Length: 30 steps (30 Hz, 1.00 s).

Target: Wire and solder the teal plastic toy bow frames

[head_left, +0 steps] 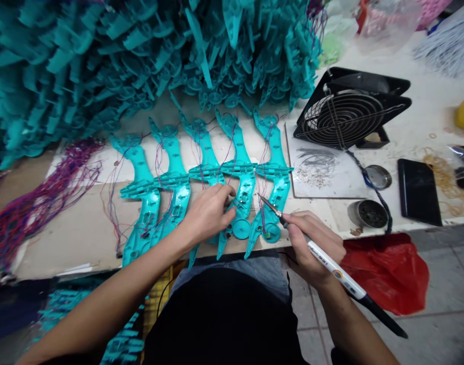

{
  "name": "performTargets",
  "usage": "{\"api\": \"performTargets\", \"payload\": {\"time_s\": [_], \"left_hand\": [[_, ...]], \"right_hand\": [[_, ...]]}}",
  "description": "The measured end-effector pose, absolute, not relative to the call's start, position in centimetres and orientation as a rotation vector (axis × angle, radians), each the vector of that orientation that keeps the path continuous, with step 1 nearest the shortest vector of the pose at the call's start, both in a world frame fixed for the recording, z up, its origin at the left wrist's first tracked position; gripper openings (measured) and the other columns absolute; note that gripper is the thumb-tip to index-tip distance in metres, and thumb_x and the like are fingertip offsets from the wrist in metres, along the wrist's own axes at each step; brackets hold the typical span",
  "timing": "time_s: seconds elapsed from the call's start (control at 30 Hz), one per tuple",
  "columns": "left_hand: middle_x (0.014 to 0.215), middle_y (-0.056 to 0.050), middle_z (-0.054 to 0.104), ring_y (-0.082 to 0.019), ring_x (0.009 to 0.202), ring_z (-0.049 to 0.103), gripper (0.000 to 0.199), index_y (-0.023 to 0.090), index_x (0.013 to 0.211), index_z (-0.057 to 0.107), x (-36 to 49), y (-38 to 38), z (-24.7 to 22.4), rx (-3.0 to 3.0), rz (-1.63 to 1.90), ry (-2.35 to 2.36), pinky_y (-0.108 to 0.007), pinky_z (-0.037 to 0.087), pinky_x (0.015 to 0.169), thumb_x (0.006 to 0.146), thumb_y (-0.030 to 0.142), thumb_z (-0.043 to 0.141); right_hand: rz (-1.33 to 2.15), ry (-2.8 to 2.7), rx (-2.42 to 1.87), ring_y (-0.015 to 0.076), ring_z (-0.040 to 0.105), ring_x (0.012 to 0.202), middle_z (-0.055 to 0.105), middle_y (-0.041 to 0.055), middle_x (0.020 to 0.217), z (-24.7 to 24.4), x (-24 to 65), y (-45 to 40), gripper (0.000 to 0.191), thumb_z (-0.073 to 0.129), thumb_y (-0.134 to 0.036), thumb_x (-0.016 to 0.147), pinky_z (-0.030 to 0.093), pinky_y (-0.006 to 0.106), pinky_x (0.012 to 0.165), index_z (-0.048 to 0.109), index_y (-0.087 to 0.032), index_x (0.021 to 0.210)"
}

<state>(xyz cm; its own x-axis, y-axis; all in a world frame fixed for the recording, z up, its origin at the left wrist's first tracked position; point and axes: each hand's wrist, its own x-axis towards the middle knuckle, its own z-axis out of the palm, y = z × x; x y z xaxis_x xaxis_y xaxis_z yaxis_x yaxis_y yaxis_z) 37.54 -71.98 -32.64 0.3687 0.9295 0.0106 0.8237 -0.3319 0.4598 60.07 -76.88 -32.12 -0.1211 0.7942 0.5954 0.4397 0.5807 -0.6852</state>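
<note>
My right hand (311,241) holds a soldering iron (336,271) with a white, printed barrel. Its metal tip points left, over thin wires between two of the turquoise plastic shells. Over the row's middle, my left hand (209,210) has its fingers curled and closed at the edge of a turquoise shell (245,192); whatever they pinch is too small to make out. Nearest the iron lies the rightmost shell (279,195), with red and blue wires running along it. A round turquoise disc (241,228) shows at the lower end of the shell by my left hand.
A large heap of turquoise parts (159,56) fills the back. Red and purple wires (60,187) lie left. On the right are a black fan (346,111), a white board (323,175) with wire bits, a round tin (368,214), a black phone-like slab (420,191) and a red bag (387,274).
</note>
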Motion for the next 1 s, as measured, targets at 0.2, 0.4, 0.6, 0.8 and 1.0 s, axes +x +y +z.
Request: {"api": "performTargets", "payload": {"time_s": [0.2, 0.4, 0.6, 0.8, 1.0], "left_hand": [[0.094, -0.012, 0.061, -0.03, 0.093, 0.051, 0.021, 0.016, 0.087, 0.068, 39.2, -72.5, -32.3, 2.575, 0.203, 1.513, -0.042, 0.039, 0.077, 0.09, 0.03, 0.052], [0.085, -0.005, 0.063, -0.021, 0.085, 0.054, 0.019, 0.018, 0.081, 0.066, 37.9, -72.8, -32.4, 2.167, 0.527, 1.471, -0.036, 0.04, 0.079, 0.09, 0.027, 0.052], [0.081, -0.003, 0.065, -0.017, 0.084, 0.058, 0.017, 0.018, 0.075, 0.064, 36.4, -73.0, -31.7, 1.91, 0.686, 1.34, -0.031, 0.042, 0.08, 0.087, 0.026, 0.056], [0.086, -0.002, 0.071, -0.018, 0.086, 0.061, 0.013, 0.019, 0.086, 0.068, 37.3, -72.5, -31.0, 1.751, 0.665, 1.356, -0.03, 0.044, 0.083, 0.083, 0.028, 0.059], [0.074, 0.0, 0.068, -0.015, 0.07, 0.059, 0.018, 0.017, 0.077, 0.067, 38.4, -70.8, -32.0, 1.709, 0.641, 1.394, -0.025, 0.042, 0.067, 0.084, 0.028, 0.054]], "right_hand": [[0.364, -1.723, -1.067, 0.0196, 0.067, 0.079, 0.071, 0.0062, 0.088, -32.2, 60.9, -77.2, 0.023, 0.06, -0.013, 0.085, 0.055, 0.034, 0.069, 0.072, -0.022, 0.103], [0.462, -1.681, -1.047, 0.0202, 0.068, 0.08, 0.071, 0.0054, 0.087, -33.7, 60.6, -76.4, 0.027, 0.06, -0.03, 0.09, 0.057, 0.036, 0.073, 0.066, -0.022, 0.115], [0.479, -1.845, -1.05, 0.0193, 0.065, 0.094, 0.07, 0.0056, 0.097, -33.5, 57.5, -74.3, 0.022, 0.062, -0.016, 0.086, 0.054, 0.035, 0.082, 0.064, -0.023, 0.108], [0.484, -1.859, -0.954, 0.0171, 0.064, 0.086, 0.069, 0.0053, 0.092, -33.8, 55.7, -73.2, 0.021, 0.057, -0.011, 0.088, 0.053, 0.033, 0.08, 0.063, -0.022, 0.105], [0.442, -1.81, -1.04, 0.019, 0.063, 0.084, 0.067, 0.0061, 0.088, -33.6, 56.7, -73.1, 0.025, 0.057, -0.024, 0.091, 0.052, 0.035, 0.081, 0.065, -0.021, 0.115]]}}
